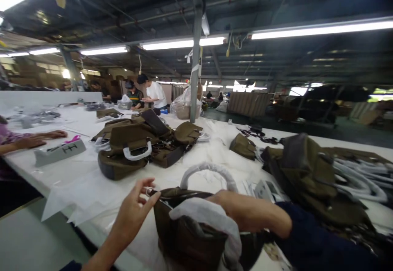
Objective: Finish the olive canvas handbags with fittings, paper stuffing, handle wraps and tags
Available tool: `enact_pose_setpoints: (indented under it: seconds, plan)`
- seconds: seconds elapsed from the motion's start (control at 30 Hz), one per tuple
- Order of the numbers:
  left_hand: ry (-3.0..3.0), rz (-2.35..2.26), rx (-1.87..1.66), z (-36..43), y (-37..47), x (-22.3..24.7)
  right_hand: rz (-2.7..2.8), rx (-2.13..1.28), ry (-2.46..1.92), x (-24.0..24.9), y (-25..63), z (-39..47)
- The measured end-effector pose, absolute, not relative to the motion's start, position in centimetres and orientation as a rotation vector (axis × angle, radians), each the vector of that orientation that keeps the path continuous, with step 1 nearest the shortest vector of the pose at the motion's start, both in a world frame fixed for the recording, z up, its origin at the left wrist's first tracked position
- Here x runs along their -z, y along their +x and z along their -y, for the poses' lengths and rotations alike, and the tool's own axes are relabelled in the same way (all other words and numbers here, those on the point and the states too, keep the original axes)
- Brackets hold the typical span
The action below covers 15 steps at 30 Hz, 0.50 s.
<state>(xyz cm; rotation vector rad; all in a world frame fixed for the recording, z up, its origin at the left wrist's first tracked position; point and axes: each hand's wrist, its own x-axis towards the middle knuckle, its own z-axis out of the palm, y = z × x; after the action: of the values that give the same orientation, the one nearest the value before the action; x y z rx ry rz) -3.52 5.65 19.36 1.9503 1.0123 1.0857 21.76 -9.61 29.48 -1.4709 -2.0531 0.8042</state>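
An olive-green and dark handbag (190,242) stands upright on the white table in front of me, its mouth facing up. Both of its handles are wrapped in white film; the near handle (211,211) droops over the front, and the far handle (208,166) arches up behind. My left hand (138,203) pinches the tab with a metal ring (149,191) at the bag's left top corner. Reaching between the two handles, my right hand (224,201) dips into the bag's opening, where its fingers are hidden.
More olive bags (129,140) with wrapped handles lie in a pile ahead. To the right is another heap of bags (301,168) beside loose white handles (359,181). A grey box (59,152) sits near a co-worker's hands (30,141) at left. A post (195,58) rises behind the table.
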Motion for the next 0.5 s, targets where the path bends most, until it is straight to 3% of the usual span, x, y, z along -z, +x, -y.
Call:
enact_pose_setpoints:
  seconds: [0.1,0.23,0.37,0.5]
  plan:
    - [2.197,-0.948,-1.265,-5.2,-3.4,-22.3,1.948,-0.671,-1.575,-30.3,24.1,12.0]
    - [2.339,-0.491,-0.581,-4.1,-0.7,-26.2,1.561,-0.207,-1.819,-26.5,27.2,16.2]
    - [2.365,-0.295,-0.046,-4.3,4.0,-28.1,1.393,-0.509,-1.905,-20.8,27.7,18.4]
    - [2.766,-0.733,-0.215,-5.0,8.1,-26.5,1.231,-0.664,-1.738,-18.5,26.0,18.0]
